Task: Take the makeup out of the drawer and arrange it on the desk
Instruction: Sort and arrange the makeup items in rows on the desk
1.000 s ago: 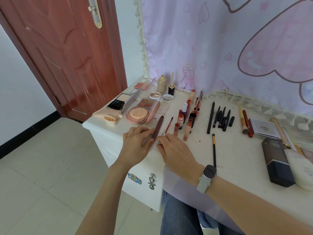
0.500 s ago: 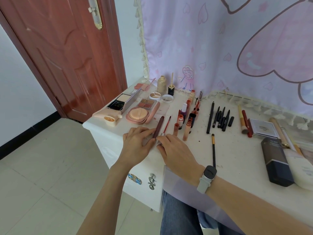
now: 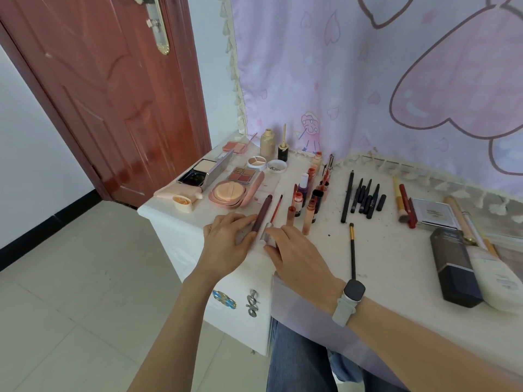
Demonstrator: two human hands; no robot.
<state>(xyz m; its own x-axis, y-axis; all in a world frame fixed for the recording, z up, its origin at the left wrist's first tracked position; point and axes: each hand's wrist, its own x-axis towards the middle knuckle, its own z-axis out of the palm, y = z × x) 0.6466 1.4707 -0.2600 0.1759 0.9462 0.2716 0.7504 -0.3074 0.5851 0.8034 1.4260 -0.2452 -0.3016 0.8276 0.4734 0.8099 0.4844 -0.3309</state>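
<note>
Left hand (image 3: 226,241) flat beside maroon tube (image 3: 261,213), right hand (image 3: 297,256) pinching silver-capped brush (image 3: 271,226) — lip tints (image 3: 308,213) just beyond

My white tabletop (image 3: 382,256) carries open powder compacts (image 3: 226,192) at its far left corner, lip tubes (image 3: 308,205) in the middle, a row of black pencils (image 3: 365,198) beyond them, one black brush (image 3: 352,250) lying alone, and a dark box (image 3: 454,264) on the right.
</note>
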